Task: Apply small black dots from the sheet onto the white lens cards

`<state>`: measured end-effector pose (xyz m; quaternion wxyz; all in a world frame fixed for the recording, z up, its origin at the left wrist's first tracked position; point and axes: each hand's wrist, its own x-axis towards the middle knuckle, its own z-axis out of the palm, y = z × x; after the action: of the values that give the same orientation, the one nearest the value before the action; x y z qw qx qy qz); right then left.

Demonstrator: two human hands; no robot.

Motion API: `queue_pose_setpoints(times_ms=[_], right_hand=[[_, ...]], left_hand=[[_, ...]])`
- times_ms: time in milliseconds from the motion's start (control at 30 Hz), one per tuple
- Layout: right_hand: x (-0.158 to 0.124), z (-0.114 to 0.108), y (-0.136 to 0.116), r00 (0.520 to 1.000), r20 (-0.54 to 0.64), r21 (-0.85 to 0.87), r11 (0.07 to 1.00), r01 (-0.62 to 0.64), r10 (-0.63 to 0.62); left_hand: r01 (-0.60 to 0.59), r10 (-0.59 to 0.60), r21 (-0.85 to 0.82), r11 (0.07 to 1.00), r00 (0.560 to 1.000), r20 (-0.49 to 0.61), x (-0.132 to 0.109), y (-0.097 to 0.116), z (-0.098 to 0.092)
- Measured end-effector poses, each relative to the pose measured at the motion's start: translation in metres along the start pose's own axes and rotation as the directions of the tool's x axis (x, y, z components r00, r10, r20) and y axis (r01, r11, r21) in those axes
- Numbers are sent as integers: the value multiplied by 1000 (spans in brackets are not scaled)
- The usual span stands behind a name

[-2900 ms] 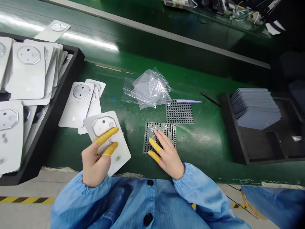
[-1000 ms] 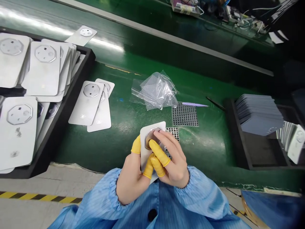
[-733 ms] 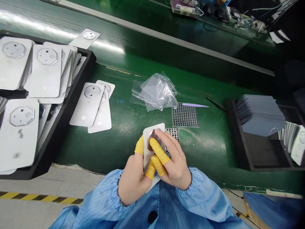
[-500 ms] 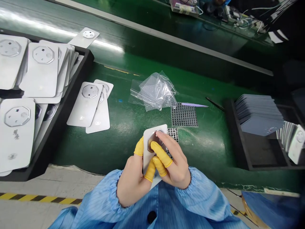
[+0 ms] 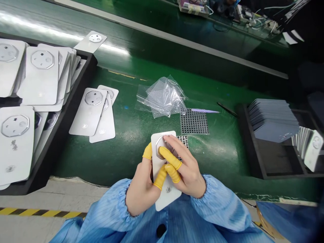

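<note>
My left hand (image 5: pixel 141 184) grips a white phone back cover (image 5: pixel 165 194) by its left edge, held upright over the bench's near edge. My right hand (image 5: pixel 186 172) rests on the cover's face, yellow-cotted fingertips pressing on its octagonal camera plate (image 5: pixel 161 148). Whether a small part sits under those fingers is hidden. A dotted sticker sheet (image 5: pixel 184 140) peeks out just behind the cover. A second dotted sheet (image 5: pixel 194 121) lies farther back on the green mat.
A black tray (image 5: pixel 60 135) on the left holds several white covers, with two more covers (image 5: pixel 92 113) lying beside it. Crumpled clear bags (image 5: pixel 162 96) sit mid-bench. A black tray (image 5: pixel 275 158) on the right holds a stack of grey covers (image 5: pixel 273 118).
My left hand brought the cover from the left to the middle, over the sticker sheet. My right hand left the sheet and now presses the camera plate. Lately the cover tilted more toward me.
</note>
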<state>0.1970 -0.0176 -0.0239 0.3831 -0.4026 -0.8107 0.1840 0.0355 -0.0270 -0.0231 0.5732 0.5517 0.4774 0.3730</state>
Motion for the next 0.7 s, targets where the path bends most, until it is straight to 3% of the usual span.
queue_pose_setpoints(times_ms=[100, 233, 400, 533, 700], right_hand=[[1, -2, 2, 992, -107, 85, 995, -56, 65], [2, -3, -1, 984, -164, 106, 993, -52, 69], [4, -7, -2, 996, -80, -44, 998, 40, -43], [8, -13, -3, 988, 4, -205, 967, 154, -156], [13, -24, -3, 985, 97, -166, 973, 159, -144]], left_hand=[[35, -19, -181, 983, 996, 89, 0, 8, 3], [43, -26, -199, 979, 996, 87, 1, 13, 4], [80, -58, -205, 975, 992, 114, 0, 14, 3], [15, 11, -207, 978, 992, 124, -2, 12, 2], [-49, 62, -142, 989, 994, 91, -7, 5, 2]])
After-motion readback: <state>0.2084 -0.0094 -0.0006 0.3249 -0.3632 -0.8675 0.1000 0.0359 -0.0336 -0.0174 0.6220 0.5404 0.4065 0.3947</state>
